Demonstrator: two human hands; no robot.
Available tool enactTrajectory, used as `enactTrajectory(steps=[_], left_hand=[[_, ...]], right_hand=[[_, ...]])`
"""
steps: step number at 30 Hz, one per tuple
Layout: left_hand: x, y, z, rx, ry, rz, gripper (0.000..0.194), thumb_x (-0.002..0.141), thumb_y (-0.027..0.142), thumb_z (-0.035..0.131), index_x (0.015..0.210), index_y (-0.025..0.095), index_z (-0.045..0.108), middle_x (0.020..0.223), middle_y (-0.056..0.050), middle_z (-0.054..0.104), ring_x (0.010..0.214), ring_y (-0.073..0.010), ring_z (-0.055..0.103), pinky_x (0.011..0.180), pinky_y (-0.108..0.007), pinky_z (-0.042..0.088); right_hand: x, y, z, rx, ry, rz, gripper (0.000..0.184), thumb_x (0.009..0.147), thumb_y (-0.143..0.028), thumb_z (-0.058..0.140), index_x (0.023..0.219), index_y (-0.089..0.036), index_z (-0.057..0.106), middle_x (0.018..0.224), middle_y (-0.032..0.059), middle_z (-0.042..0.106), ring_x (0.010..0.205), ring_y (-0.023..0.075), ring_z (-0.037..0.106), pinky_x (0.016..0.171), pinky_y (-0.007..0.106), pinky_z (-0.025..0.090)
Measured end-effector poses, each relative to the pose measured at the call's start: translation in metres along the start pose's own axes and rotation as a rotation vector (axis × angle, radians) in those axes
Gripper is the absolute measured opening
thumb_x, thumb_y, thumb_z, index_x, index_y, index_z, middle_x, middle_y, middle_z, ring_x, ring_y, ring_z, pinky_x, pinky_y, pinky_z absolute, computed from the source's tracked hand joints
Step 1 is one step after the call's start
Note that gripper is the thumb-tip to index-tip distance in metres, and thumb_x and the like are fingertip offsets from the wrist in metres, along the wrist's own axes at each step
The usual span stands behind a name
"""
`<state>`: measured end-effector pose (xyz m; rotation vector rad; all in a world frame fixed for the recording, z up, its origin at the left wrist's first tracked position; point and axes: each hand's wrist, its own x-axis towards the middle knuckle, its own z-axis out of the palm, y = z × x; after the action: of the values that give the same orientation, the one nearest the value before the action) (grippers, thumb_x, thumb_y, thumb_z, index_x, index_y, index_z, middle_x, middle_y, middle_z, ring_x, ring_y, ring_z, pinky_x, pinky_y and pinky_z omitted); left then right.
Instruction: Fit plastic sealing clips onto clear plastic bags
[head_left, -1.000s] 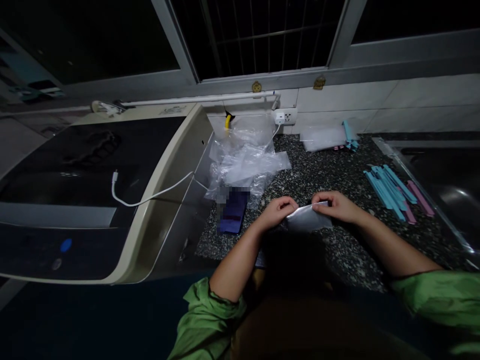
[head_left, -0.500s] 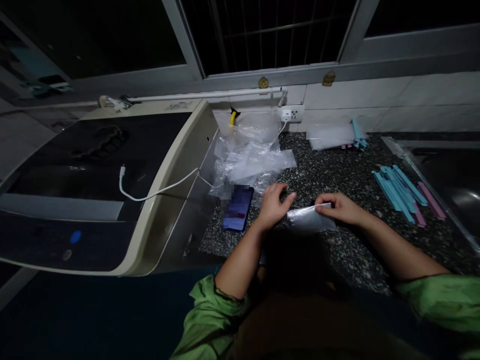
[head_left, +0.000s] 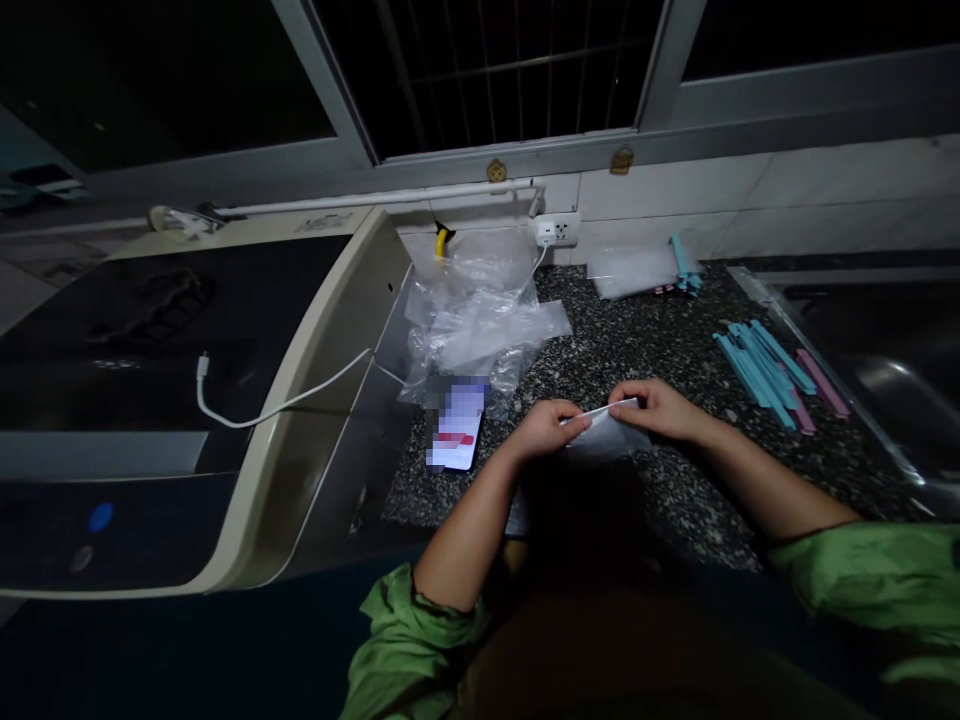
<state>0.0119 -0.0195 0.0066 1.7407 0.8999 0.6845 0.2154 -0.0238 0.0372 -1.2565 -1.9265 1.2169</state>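
Note:
A small clear plastic bag (head_left: 606, 437) is held up by its top edge between both hands, low over the speckled counter. My left hand (head_left: 546, 428) pinches its left corner with thumb and fingers. Closed on the same edge farther right is my right hand (head_left: 657, 408). Left of my left hand lies a phone (head_left: 459, 425) with its screen lit. To the right of my right hand, several light-blue sticks or clips (head_left: 757, 370) lie in a loose pile with a few pink ones (head_left: 823, 385).
A heap of crumpled clear plastic bags (head_left: 484, 320) lies behind the phone. By the wall, flat bags (head_left: 630, 265) lie beside more blue pieces (head_left: 684, 265). A washing machine (head_left: 315, 420) with a white cable (head_left: 300, 408) stands left, a metal sink (head_left: 892, 390) right.
My left hand, open beside the bag before, has closed on the bag's left corner. The phone screen has brightened. The whole view has shifted slightly.

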Motion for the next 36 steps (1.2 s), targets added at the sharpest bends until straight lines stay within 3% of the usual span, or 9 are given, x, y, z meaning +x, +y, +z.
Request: enactTrajectory(steps=[6, 11, 18, 21, 23, 30, 36], left_hand=[[0.001, 0.001, -0.001, -0.158, 0.142, -0.097, 0.032, 0.067, 0.046, 0.062, 0.063, 0.014, 0.065, 0.06, 0.0, 0.058, 0.062, -0.012, 0.049, 0.061, -0.024, 0.037], [0.003, 0.002, -0.001, -0.247, 0.234, -0.145, 0.034, 0.063, 0.048, 0.065, 0.062, 0.014, 0.065, 0.059, 0.001, 0.057, 0.062, -0.0117, 0.048, 0.063, -0.024, 0.037], [0.0, 0.005, -0.002, -0.254, 0.084, -0.191, 0.036, 0.061, 0.047, 0.066, 0.06, 0.012, 0.062, 0.053, 0.004, 0.049, 0.054, -0.0083, 0.041, 0.055, -0.022, 0.03], [-0.001, 0.007, -0.001, -0.279, -0.004, -0.192, 0.037, 0.058, 0.047, 0.069, 0.066, 0.012, 0.063, 0.056, 0.003, 0.051, 0.056, -0.0085, 0.042, 0.056, -0.022, 0.031], [0.0, 0.008, 0.0, -0.303, 0.0, -0.173, 0.039, 0.056, 0.047, 0.071, 0.07, 0.012, 0.063, 0.058, 0.003, 0.052, 0.056, -0.0082, 0.043, 0.056, -0.022, 0.032], [0.002, 0.01, 0.003, -0.37, 0.176, -0.128, 0.036, 0.052, 0.046, 0.074, 0.063, 0.013, 0.063, 0.055, 0.003, 0.054, 0.054, -0.0075, 0.043, 0.055, -0.021, 0.034], [0.002, 0.013, 0.0, -0.424, 0.417, -0.118, 0.029, 0.054, 0.042, 0.073, 0.061, 0.015, 0.065, 0.06, 0.001, 0.061, 0.058, -0.0106, 0.05, 0.058, -0.023, 0.039]], right_hand=[[0.002, 0.003, -0.003, 0.077, 0.076, 0.009, 0.039, 0.063, -0.055, 0.065, 0.072, -0.018, 0.059, 0.059, -0.0014, 0.053, 0.053, 0.0109, 0.045, 0.049, 0.024, 0.034], [0.002, 0.002, -0.004, 0.086, 0.204, 0.007, 0.043, 0.062, -0.06, 0.064, 0.066, -0.018, 0.056, 0.055, -0.0028, 0.048, 0.051, 0.0093, 0.041, 0.049, 0.024, 0.032], [0.0, -0.001, -0.005, 0.046, 0.174, 0.014, 0.045, 0.064, -0.062, 0.06, 0.065, -0.017, 0.056, 0.054, -0.0023, 0.047, 0.052, 0.0095, 0.04, 0.05, 0.024, 0.031], [-0.001, -0.002, -0.003, 0.055, 0.107, 0.028, 0.046, 0.064, -0.062, 0.06, 0.065, -0.016, 0.056, 0.054, -0.0026, 0.046, 0.052, 0.0091, 0.039, 0.05, 0.024, 0.03], [-0.001, -0.003, 0.001, 0.077, 0.039, 0.05, 0.046, 0.063, -0.062, 0.061, 0.065, -0.016, 0.056, 0.054, -0.0033, 0.045, 0.051, 0.0083, 0.038, 0.049, 0.023, 0.029], [-0.001, -0.006, 0.017, 0.128, -0.053, 0.097, 0.049, 0.06, -0.064, 0.062, 0.066, -0.015, 0.056, 0.054, -0.0041, 0.044, 0.051, 0.0072, 0.036, 0.049, 0.022, 0.027], [0.001, -0.004, 0.013, 0.116, 0.077, 0.087, 0.052, 0.057, -0.065, 0.064, 0.071, -0.016, 0.057, 0.056, -0.003, 0.045, 0.052, 0.0087, 0.038, 0.051, 0.024, 0.028]])
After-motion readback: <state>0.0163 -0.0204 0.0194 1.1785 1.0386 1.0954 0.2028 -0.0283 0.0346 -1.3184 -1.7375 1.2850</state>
